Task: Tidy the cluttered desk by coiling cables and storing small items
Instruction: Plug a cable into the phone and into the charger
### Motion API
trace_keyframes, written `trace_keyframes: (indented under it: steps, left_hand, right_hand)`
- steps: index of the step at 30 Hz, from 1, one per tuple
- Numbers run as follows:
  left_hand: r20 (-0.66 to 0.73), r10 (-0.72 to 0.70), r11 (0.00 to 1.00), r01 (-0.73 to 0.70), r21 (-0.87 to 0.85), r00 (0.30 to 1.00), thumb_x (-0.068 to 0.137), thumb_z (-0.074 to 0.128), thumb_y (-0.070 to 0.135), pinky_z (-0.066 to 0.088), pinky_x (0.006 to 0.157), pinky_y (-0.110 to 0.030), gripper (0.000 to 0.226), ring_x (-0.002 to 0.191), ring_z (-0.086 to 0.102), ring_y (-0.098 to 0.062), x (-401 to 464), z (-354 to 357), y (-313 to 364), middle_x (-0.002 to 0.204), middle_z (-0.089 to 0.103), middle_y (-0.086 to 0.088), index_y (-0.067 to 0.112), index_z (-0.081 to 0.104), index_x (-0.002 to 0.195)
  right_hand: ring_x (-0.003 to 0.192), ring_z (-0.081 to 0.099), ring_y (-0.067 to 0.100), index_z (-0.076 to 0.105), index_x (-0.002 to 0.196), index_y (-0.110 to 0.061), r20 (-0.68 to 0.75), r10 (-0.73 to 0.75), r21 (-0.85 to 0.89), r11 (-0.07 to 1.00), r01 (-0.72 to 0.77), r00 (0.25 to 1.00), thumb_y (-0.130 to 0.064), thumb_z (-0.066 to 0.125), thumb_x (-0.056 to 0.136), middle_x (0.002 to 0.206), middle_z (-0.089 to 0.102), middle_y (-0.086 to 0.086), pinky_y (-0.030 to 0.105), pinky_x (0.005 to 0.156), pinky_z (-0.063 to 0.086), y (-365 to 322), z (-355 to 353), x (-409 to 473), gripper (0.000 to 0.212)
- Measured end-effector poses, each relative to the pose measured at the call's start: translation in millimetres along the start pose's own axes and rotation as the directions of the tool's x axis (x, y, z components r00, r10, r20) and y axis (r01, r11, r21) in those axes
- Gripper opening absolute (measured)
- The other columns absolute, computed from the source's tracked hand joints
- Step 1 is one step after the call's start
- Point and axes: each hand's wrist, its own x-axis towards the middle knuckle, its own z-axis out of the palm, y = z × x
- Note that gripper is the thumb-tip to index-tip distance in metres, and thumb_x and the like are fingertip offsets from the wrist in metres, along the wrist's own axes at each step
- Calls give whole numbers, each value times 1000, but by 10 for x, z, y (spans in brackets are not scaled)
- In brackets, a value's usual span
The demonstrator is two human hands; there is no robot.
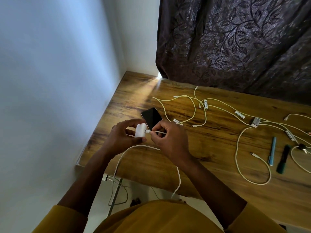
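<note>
My left hand (pixel 122 137) grips a white charger block (pixel 140 130) above the desk's near left corner. My right hand (pixel 170 140) pinches the plug end of a white cable (pixel 117 163) right at the block's port; the cable loops down over the desk edge toward the floor. A black phone (pixel 151 118) lies flat just beyond my hands. More white cables (pixel 193 108) sprawl tangled across the middle of the wooden desk (pixel 210 143), with white batteries (pixel 206 104) among them.
A blue pen (pixel 272 151) and a dark green marker (pixel 283 159) lie at the right beside a long cable loop (pixel 252 174). A small grey adapter (pixel 255 122) joins cables. A dark leaf-patterned curtain (pixel 235 41) hangs behind; a white wall (pixel 50 81) borders the left.
</note>
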Motion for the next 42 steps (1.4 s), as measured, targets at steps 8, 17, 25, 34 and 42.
trace_keyframes:
  steps: [8,17,25,34,42]
  left_hand:
    - [-19,5,1000,-5,8,1000,73,93,30,58,67,-18,62,101,71,-13,-6,20,6,122,66,16,51,62,122]
    - [-42,20,998,-18,59,999,73,94,29,57,63,-15,63,98,71,-10,41,32,43,125,66,14,60,57,114]
    - [-15,31,989,-29,142,999,75,92,26,56,62,-13,65,90,73,-4,91,16,5,124,66,13,43,62,130]
    - [-7,44,972,-42,230,999,74,93,28,61,66,-21,68,91,74,-9,153,-76,-99,132,66,7,40,64,135]
    - [-98,21,958,8,287,995,72,92,17,63,84,-41,77,109,64,-17,210,-147,-218,138,59,3,40,60,138]
  right_hand:
    - [77,66,7,75,96,-25,-9,-9,-57,998,9,1000,-31,74,91,86,73,-11,31,66,59,12,-11,32,8]
    - [74,65,6,75,94,-23,-5,-33,-62,998,33,999,-30,75,90,85,73,-10,27,65,57,13,0,45,7]
    - [75,66,7,74,94,-23,16,-33,-67,997,34,999,-30,72,91,85,72,-10,32,68,59,24,47,111,8]
    - [75,66,7,76,97,-21,57,-21,-81,996,26,998,-30,73,93,86,74,-8,29,70,59,19,216,134,10]
    - [78,62,1,75,102,-26,138,30,-85,996,-19,990,-35,70,95,93,73,-12,13,62,41,41,397,84,12]
